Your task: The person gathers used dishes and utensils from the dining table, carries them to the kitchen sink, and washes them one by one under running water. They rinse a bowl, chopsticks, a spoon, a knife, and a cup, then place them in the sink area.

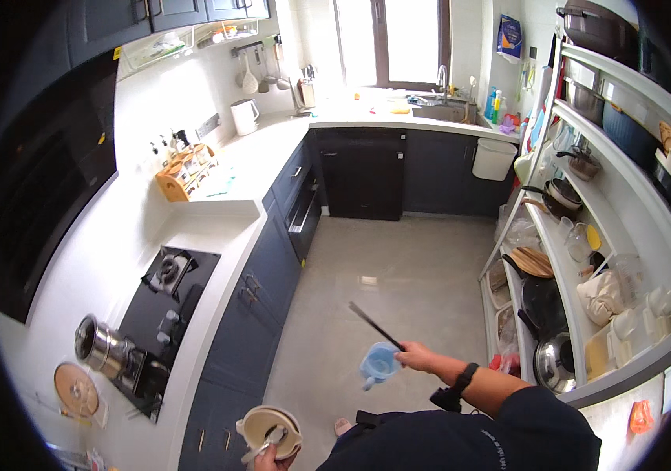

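My left hand [272, 459] is at the lower edge, closed on a cream bowl [247, 428] with small side lugs. A spoon [276, 434] with a light metallic look lies across the bowl, its handle by my fingers. Further right, my right hand [415, 357] is held out over the floor. Its fingers are closed on the rim of a translucent light-blue plastic cup [378, 363], whose handle points toward the lower left. The same hand grips a long dark stick [372, 324], perhaps chopsticks, angled up to the left. The cup's contents cannot be made out.
Left is a white counter [229, 271] with a black gas hob [166, 302] and a steel pot [104, 345]. A sink [441, 112] sits under the window. On the right, a white shelf rack [543, 224] carries pans and bowls. Grey floor [398, 259] lies between.
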### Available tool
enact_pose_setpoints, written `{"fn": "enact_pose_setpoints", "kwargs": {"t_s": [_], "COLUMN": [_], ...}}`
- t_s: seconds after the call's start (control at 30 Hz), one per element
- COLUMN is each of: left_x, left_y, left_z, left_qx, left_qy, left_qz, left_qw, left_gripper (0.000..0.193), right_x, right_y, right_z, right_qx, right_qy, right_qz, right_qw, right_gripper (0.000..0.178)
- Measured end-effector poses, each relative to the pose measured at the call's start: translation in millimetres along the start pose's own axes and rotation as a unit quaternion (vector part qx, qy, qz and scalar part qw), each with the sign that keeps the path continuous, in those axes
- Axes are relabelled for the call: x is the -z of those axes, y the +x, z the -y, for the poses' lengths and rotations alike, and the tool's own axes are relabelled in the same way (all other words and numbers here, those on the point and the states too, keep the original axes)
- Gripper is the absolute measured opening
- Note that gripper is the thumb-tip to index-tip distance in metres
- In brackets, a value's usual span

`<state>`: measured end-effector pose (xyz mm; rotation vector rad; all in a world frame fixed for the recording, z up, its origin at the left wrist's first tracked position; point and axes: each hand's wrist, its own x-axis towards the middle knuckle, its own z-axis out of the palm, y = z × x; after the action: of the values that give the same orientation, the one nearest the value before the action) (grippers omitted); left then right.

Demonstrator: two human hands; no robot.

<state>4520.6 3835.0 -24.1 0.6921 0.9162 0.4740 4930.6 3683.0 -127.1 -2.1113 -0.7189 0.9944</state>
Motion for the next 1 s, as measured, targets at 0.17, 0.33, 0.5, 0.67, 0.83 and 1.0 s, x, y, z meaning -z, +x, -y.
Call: {"fn": "enact_pose_setpoints", "kwargs": {"t_s": [0.17,0.33,0.5,0.67,0.83,1.0], "left_x": [-42.8,-187.3,-356.8,-505.0,-606.6,-682.5], "left_y": [184.8,342.8,454.6,546.2,646.7,760.2], "left_z": [-79.2,-122.9,-129.1,-134.2,-143.9,-153.8], "left_qx": [0.036,0.112,0.162,0.210,0.230,0.210], "left_qy": [0.064,0.118,0.133,0.152,0.161,0.157], "left_qz": [0.144,0.288,0.359,0.347,0.329,0.305], "left_qw": [0.987,0.944,0.910,0.901,0.902,0.916], "left_gripper": [0.042,0.043,0.043,0.044,0.042,0.042], "right_x": [53.2,98.4,196.0,330.8,451.1,543.2], "right_y": [37.8,72.7,148.4,248.0,363.0,482.0], "right_z": [-11.3,-64.5,-98.1,-107.0,-60.0,-46.6], "right_qx": [-0.120,-0.199,-0.221,-0.192,-0.149,-0.117], "right_qy": [0.107,0.251,0.313,0.265,0.278,0.268], "right_qz": [-0.137,-0.209,-0.259,-0.299,-0.288,-0.292], "right_qw": [0.977,0.924,0.887,0.897,0.904,0.911], "right_gripper": [0.023,0.021,0.018,0.022,0.025,0.024]}}
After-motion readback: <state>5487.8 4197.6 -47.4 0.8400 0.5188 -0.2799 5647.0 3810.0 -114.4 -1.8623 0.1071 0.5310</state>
